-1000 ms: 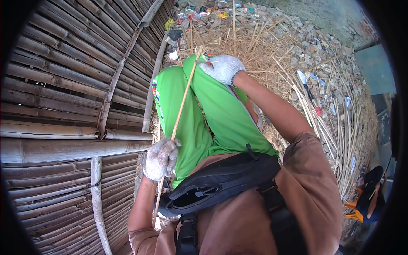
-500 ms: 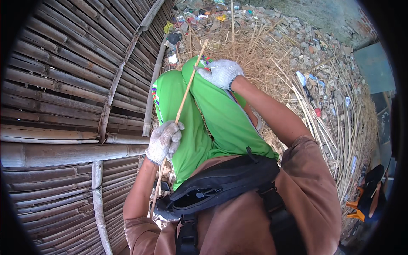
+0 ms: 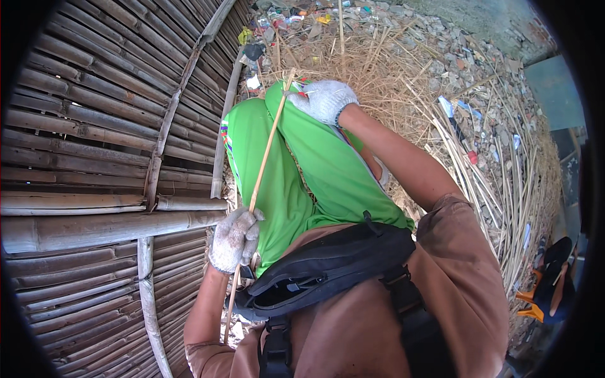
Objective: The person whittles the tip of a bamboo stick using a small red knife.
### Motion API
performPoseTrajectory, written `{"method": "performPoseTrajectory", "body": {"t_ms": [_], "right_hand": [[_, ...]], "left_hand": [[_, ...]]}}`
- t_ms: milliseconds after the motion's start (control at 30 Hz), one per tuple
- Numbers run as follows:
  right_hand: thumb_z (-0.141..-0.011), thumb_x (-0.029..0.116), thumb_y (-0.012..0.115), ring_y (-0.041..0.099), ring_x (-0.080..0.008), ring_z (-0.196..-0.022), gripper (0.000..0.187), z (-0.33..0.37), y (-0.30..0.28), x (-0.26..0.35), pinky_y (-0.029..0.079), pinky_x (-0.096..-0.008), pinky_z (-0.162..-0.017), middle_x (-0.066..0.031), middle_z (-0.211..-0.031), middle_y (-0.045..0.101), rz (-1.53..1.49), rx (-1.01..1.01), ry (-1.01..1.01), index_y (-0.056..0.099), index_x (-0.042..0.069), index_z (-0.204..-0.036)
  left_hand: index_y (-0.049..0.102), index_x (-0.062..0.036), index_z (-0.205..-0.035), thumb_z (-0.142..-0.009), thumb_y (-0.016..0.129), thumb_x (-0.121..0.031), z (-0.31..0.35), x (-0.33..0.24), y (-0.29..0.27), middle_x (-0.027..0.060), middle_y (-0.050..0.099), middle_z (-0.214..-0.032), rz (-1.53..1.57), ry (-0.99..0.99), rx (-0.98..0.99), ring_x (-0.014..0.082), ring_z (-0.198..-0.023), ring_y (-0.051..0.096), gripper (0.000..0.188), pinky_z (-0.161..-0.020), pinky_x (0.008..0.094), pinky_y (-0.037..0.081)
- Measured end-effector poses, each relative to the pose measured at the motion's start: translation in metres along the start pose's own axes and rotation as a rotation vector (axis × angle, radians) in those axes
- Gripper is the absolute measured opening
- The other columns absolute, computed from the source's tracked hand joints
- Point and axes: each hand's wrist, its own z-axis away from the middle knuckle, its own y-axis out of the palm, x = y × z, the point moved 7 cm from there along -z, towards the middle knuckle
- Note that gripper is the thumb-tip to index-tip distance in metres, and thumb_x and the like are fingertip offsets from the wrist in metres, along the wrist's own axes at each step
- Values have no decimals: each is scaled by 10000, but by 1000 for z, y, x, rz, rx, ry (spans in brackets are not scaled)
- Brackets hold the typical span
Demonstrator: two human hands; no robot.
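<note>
Thin stick (image 3: 269, 147) gripped in gloved left hand (image 3: 234, 239).

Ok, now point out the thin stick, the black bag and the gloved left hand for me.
Thin stick (image 3: 266, 157), head view: the middle stretch of its shaft.
Black bag (image 3: 353, 256), head view: its fabric panel.
Gloved left hand (image 3: 232, 242), head view: the back of the hand.
</note>
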Motion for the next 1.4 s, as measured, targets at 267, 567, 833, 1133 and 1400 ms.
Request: {"method": "performPoseTrajectory", "body": {"t_ms": [267, 567, 833, 1133, 1400], "right_hand": [[-1021, 774, 357, 742, -435, -1117, 762, -1, 1, -1, 581, -552, -982, -179, -1202, 786, 1, -12, 3, 826, 185, -1138], [-1029, 775, 348, 763, -442, -1029, 804, -7, 3, 0, 598, -560, -932, -214, -1120, 797, 45, -30, -77, 838, 139, -1072], [-1050, 779, 298, 770, -438, -1014, 832, -9, 1, -4, 601, -575, -921, -231, -1088, 797, 40, -67, -53, 847, 154, -1028], [-1047, 777, 287, 768, -429, -1043, 827, -6, 7, -10, 591, -582, -940, -223, -1111, 798, 3, -63, -36, 843, 164, -1048], [-1035, 759, 401, 745, -435, -1078, 701, -5, 3, -3, 591, -549, -944, -191, -1150, 791, -22, -30, 14, 818, 200, -1101]], "left_hand": [[616, 6, -1219, -1166, 513, -259, 26, 15, -3, -16, 532, -704, -64, 0, -73, 68, -419, 408, 290, -355, 242, 341], [645, -12, -1193, -1145, 539, -289, -72, -27, 25, 0, 592, -760, -28, 108, 78, 71, -443, 453, 300, -354, 247, 362], [658, -44, -1112, -1117, 516, -263, -143, -65, 50, -14, 579, -727, -96, 116, 81, 79, -442, 467, 260, -355, 254, 350], [635, -25, -1096, -1133, 518, -276, -66, -41, 21, -18, 570, -721, -179, 74, 44, 61, -433, 428, 279, -348, 241, 313], [631, -6, -1162, -1148, 530, -261, -12, -14, -3, -10, 558, -718, -151, 49, -12, 62, -435, 417, 275, -353, 240, 311]]}}
